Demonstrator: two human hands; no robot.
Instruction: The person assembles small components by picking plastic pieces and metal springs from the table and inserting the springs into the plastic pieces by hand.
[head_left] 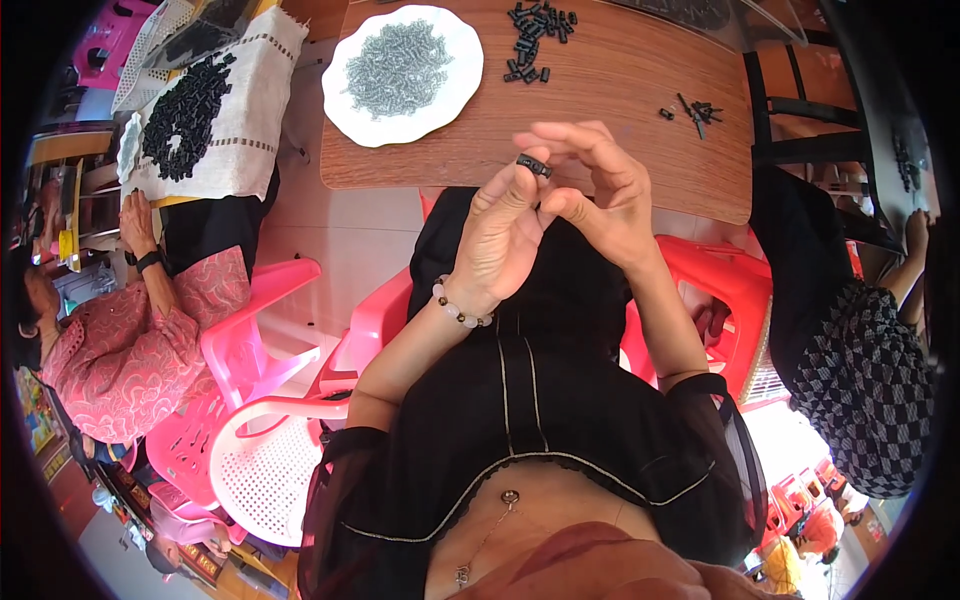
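My left hand (pixel 497 240) and my right hand (pixel 600 185) meet just in front of the wooden table's near edge (pixel 560 195). Together their fingertips pinch a small black cylindrical part (pixel 534 165), held level above my lap. A beaded bracelet (pixel 458 307) circles my left wrist. On the table beyond sits a white plate (pixel 335 95) heaped with small grey metal springs (pixel 398 66). A pile of the same black parts (pixel 538 38) lies to the plate's right. A few loose black pieces (pixel 693 112) lie further right.
A person in a pink patterned top (pixel 130 340) sits at left beside a cloth (pixel 250 130) covered with black parts (pixel 188 112). Another person in a checked top (pixel 865 380) is at right. Pink and red plastic chairs (pixel 260 340) surround me.
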